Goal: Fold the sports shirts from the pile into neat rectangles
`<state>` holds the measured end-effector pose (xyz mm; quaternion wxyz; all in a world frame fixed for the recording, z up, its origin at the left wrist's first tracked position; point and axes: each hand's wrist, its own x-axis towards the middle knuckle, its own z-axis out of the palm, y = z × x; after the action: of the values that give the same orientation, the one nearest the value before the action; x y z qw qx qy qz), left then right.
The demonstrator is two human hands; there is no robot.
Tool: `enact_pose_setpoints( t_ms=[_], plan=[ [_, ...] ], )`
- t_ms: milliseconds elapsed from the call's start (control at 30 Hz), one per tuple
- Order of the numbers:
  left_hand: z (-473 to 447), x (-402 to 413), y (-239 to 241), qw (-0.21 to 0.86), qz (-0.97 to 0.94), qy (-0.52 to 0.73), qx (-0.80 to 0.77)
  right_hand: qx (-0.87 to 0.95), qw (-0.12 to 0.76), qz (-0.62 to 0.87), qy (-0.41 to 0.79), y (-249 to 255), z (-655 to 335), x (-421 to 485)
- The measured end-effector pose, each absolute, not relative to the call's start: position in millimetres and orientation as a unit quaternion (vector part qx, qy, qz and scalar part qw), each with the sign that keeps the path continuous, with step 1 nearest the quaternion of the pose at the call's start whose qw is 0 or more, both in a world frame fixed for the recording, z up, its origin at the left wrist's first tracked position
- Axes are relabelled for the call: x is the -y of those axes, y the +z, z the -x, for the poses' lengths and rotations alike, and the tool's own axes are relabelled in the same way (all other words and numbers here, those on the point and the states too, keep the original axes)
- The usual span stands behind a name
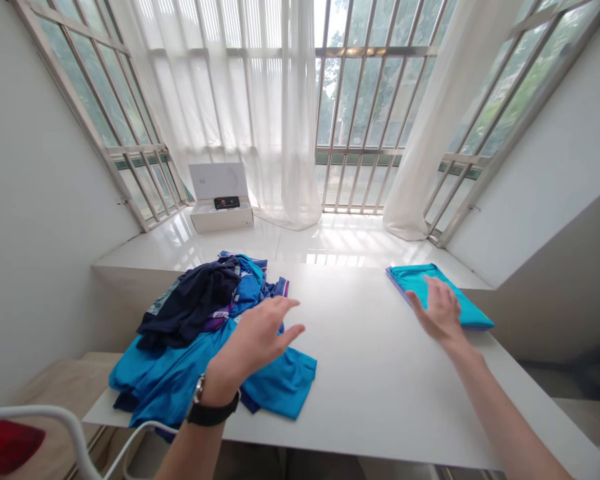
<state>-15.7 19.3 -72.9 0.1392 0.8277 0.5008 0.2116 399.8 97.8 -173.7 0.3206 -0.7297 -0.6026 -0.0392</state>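
My left hand, with a dark-banded watch on the wrist, hovers over the right side of a heap of clothes, thumb and fingers apart and nothing in them. In that heap, a bright blue garment spreads out at the front with a sleeve-like part flat on the table. A dark navy garment lies bunched on top. Over at the right, my right hand is above the near left part of a neatly folded turquoise garment, fingers spread; I cannot tell whether it touches the cloth.
The white table stands against a tiled window ledge. An open white box holding a small black object is on the ledge. Sheer curtains hang before barred windows. A white metal frame is at the lower left.
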Motion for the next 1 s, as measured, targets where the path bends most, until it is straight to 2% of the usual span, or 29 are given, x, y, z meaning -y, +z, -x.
enact_pose_setpoints(
  t_ms=[67, 167, 333, 467, 567, 667, 767, 900, 1000],
  plan=[
    [59, -35, -67, 0.055, -0.760, 0.199, -0.617, 0.660, 0.365, 0.655, 0.045, -159, -358, -98],
    [112, -58, -72, -0.045, -0.675, 0.117, -0.727, 0.722, 0.400, 0.560, 0.077, -145, -297, -96],
    [149, -70, -97, 0.012, -0.567, 0.044, -0.822, 0.732, 0.417, 0.504, 0.190, -167, -242, -93],
    [134, -68, -94, -0.050, -0.572, 0.139, -0.807, 0.708, 0.408, 0.519, 0.253, -192, -235, -94],
    [95, -71, -71, -0.047, -0.624, 0.275, -0.730, 0.645, 0.453, 0.509, 0.346, -188, -232, -93],
    [38, -72, -43, 0.053, -0.718, 0.397, -0.570, 0.549, 0.440, 0.417, 0.575, -171, -228, -86],
    [-21, -71, -29, 0.166, -0.807, 0.389, -0.412, 0.454, 0.371, 0.280, 0.760, -161, -225, -75],
    [-62, -78, -50, 0.332, -0.877, 0.227, -0.263, 0.338, 0.423, 0.282, 0.792, -163, -229, -70],
    [-61, -95, -85, 0.436, -0.832, 0.209, -0.271, 0.299, 0.438, 0.331, 0.781, -163, -233, -74]
  ],
)
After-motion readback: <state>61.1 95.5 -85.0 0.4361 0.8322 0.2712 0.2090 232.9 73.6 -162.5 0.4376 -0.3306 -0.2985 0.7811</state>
